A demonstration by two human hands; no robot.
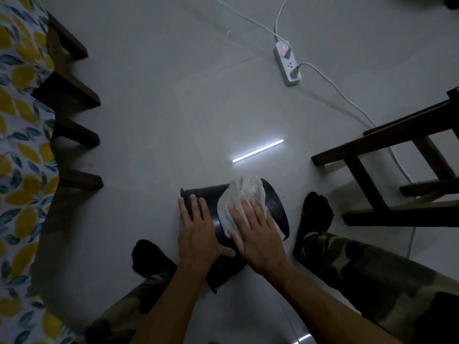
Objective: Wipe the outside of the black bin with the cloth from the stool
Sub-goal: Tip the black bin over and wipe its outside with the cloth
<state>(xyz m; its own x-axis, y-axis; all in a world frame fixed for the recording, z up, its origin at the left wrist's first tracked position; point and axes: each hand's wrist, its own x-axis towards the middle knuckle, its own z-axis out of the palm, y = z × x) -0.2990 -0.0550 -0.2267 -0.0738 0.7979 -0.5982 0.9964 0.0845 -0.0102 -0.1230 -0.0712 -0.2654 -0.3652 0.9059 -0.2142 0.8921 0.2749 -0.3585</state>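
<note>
The black bin (275, 207) lies on its side on the grey floor between my two feet. A pale, crumpled cloth (239, 194) is spread over its upper side. My right hand (258, 232) lies flat on the cloth with fingers spread, pressing it against the bin. My left hand (198, 229) rests flat on the bin's left part, fingers reaching its rim, steadying it. The underside of the bin is hidden.
A wooden stool (397, 170) stands at the right, close to my right foot (315, 212). A white power strip (286, 63) with cables lies further back. Dark table legs (72, 95) and a lemon-print tablecloth (22, 145) fill the left side. My left foot (149, 256) is near.
</note>
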